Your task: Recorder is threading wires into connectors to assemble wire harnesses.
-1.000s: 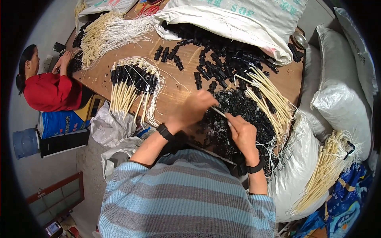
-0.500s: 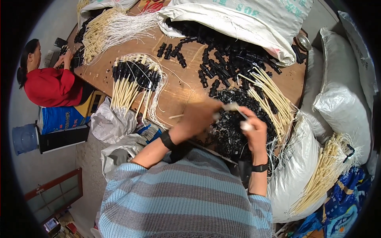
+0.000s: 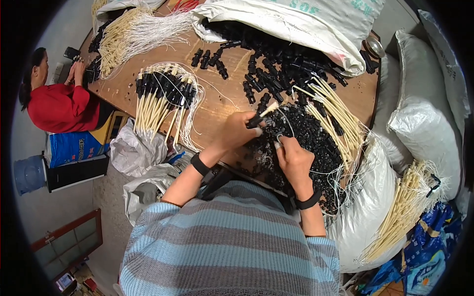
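You get one view only: a fisheye camera on your head, looking steeply down over your striped chest at the wooden table (image 3: 222, 101). It sits close above your left hand (image 3: 236, 132) and right hand (image 3: 295, 159). Edges bend near the rim; a seated co-worker (image 3: 59, 103) shows far left.

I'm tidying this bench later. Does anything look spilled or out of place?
Yes. Black plastic connectors spill out of the open white sack and lie scattered across the wooden table. A bundle of cream sticks with white wires hangs over the table's right edge onto another white sack. Nothing looks broken.
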Demonstrator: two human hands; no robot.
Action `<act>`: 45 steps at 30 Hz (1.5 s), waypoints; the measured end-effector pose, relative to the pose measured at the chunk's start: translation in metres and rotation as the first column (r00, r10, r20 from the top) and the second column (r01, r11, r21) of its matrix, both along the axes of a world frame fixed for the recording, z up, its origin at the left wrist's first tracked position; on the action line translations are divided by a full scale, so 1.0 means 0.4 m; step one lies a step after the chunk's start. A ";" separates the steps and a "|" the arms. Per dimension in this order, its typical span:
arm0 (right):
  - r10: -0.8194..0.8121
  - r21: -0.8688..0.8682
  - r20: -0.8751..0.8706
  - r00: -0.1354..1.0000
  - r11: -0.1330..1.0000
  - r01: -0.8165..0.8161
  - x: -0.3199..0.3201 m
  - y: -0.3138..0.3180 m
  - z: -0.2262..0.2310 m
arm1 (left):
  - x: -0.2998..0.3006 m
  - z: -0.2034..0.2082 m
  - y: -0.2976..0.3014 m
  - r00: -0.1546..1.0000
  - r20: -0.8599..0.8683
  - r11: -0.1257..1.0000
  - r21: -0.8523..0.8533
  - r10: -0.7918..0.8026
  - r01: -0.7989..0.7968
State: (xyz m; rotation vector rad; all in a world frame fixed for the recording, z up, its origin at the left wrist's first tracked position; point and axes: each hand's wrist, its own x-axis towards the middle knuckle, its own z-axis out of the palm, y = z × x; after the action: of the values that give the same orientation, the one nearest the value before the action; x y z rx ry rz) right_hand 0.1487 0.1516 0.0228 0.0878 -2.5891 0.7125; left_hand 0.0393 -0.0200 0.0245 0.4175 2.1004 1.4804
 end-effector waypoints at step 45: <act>0.220 -0.508 0.213 0.952 0.857 -0.084 0.033 -0.029 -0.013 | 0.061 -0.029 -0.012 0.802 -0.589 0.939 0.210 -0.099 0.271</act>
State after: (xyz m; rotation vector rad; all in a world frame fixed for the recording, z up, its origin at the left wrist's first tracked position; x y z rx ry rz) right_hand 0.1617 0.1400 0.0176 0.0400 -2.5676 1.5227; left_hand 0.0637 -0.0246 0.0130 1.2913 2.1803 1.6866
